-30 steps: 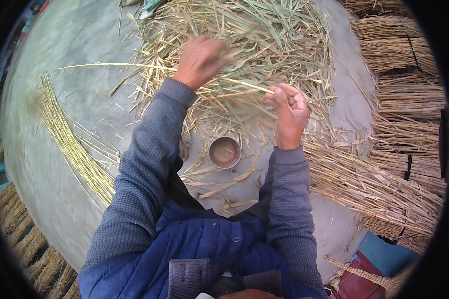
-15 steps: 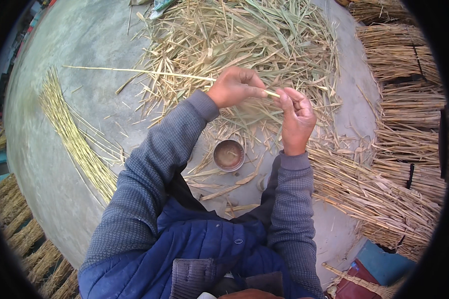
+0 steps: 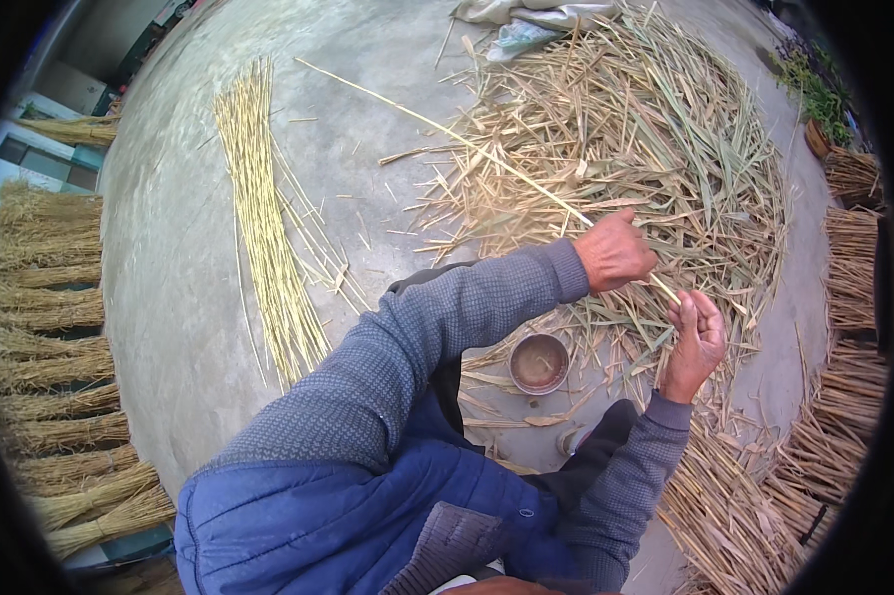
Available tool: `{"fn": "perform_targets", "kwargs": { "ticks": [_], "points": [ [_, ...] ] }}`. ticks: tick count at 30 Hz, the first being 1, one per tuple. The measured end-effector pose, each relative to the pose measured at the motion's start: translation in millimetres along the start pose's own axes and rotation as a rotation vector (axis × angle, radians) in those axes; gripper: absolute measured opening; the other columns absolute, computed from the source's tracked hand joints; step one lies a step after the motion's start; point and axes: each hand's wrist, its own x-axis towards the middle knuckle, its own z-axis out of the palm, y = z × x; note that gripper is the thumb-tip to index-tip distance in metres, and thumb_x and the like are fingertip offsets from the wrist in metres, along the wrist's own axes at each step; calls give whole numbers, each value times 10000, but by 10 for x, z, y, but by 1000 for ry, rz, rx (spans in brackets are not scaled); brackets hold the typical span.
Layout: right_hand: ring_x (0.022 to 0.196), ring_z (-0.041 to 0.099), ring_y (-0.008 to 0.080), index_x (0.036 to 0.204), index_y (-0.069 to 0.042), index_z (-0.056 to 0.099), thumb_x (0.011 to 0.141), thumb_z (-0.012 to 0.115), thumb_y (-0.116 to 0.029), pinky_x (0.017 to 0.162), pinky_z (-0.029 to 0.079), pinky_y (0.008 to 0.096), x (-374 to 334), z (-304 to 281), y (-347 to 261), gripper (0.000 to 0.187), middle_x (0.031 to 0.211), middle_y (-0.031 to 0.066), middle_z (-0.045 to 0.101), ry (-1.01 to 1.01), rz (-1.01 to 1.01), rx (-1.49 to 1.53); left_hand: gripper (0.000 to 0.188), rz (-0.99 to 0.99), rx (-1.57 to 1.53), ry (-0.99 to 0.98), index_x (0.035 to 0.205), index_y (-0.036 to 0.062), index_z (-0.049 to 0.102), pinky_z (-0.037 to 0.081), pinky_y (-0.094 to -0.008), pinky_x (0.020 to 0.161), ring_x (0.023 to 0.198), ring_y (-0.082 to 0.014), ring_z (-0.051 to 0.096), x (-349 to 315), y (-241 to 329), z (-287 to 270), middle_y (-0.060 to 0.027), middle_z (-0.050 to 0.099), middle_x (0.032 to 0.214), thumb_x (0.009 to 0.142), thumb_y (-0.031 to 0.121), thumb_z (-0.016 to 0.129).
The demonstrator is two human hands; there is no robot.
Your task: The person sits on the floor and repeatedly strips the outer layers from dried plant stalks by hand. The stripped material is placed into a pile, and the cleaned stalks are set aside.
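Observation:
A long, thin, pale yellow-green stalk (image 3: 486, 157) slants from the far left down to my hands. My left hand (image 3: 615, 251) is closed around it near its near end. My right hand (image 3: 697, 342) pinches the tip of the same stalk between thumb and fingers. Beneath and beyond both hands spreads a wide heap of dry leaves and husks (image 3: 685, 129). A small round bowl (image 3: 539, 393) with a brownish inside sits on the floor, nearer to me than my left hand.
On the concrete floor (image 3: 179, 297) to the left lies a bundle of cleaned yellow stalks (image 3: 258, 188), several strewn beside it. Rough brown stalks (image 3: 734, 506) are stacked at the right. Brush-like straw bundles (image 3: 60, 377) line the far left. A crumpled plastic sheet (image 3: 526, 30) lies beyond the heap.
The view has swung to the left, so the scene sits further right. The stalk now slants more steeply toward me. Both hands still hold it close together.

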Motion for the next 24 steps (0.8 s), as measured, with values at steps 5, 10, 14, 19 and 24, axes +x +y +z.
{"fn": "perform_targets", "kwargs": {
  "ticks": [5, 10, 14, 19, 24],
  "points": [
    [1038, 650, 176, 1385, 65, 459, 968, 675, -217, 866, 543, 293, 30, -117, 44, 547, 1179, 165, 655, -103, 73, -55, 153, -34, 203, -252, 682, 116, 548, 427, -369, 707, 640, -220, 617, -515, -321, -381, -13, 554, 579, 699, 213, 666],
    [987, 647, 169, 1399, 71, 436, 939, 715, -268, 835, 527, 276, 110, -299, 240, 636, 1157, 140, 649, -137, 87, -144, 107, -172, 299, -415, 725, 96, 551, 456, -382, 713, 735, -245, 628, -1883, -767, -1070, -54, 611, 668, 736, 164, 633],
    [967, 650, 162, 1370, 78, 452, 935, 715, -249, 797, 535, 270, 123, -433, 356, 605, 1135, 129, 650, -173, 101, -165, 202, -290, 494, -658, 695, 108, 580, 477, -384, 732, 754, -232, 640, -3518, -1011, -1608, -47, 631, 680, 703, 240, 733],
    [959, 658, 165, 1334, 97, 473, 928, 719, -254, 777, 554, 272, 47, -670, 252, 591, 1125, 133, 644, -118, 90, -158, 99, -507, 723, -1144, 723, 195, 672, 493, -374, 761, 841, -211, 646, -5711, -996, -2109, 11, 629, 676, 781, 274, 657],
    [923, 672, 172, 1283, 84, 508, 904, 738, -208, 755, 553, 275, -182, -1085, 36, 531, 1081, 151, 659, -41, -6, -29, 199, -744, 450, -1779, 1001, 204, 753, 503, -431, 876, 1067, -246, 666, -6666, -810, -1888, -40, 732, 1074, 853, 252, 629]
  ]
}}
